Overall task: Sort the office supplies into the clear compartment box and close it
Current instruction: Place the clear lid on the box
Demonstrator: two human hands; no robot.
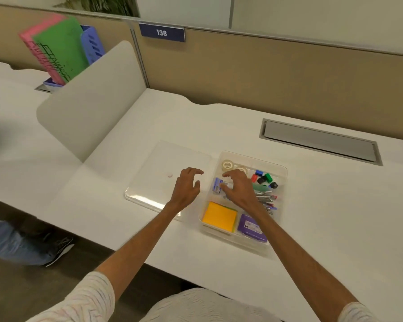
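Observation:
The clear compartment box [280, 169] sits open on the white desk, its clear lid [154, 168] lying flat to its left. Inside are tape rolls [227, 165], coloured binder clips [264, 178], pens [266, 198], yellow sticky notes [219, 216], a purple box [251, 228] and a small blue-and-white packet [217, 185]. My right hand [240, 188] hovers over the middle of the box with fingers spread, fingertips close to the blue packet. My left hand [186, 187] hovers over the lid's right edge, fingers spread and empty. A tiny pink item [169, 175] lies on the lid.
A low white divider [91, 101] stands at the left. Behind it a blue file holder [92, 44] carries pink and green folders. A grey cable hatch [321, 141] is set into the desk at back right. A tan partition runs along the rear. A person's leg and shoe [56, 248] show at lower left.

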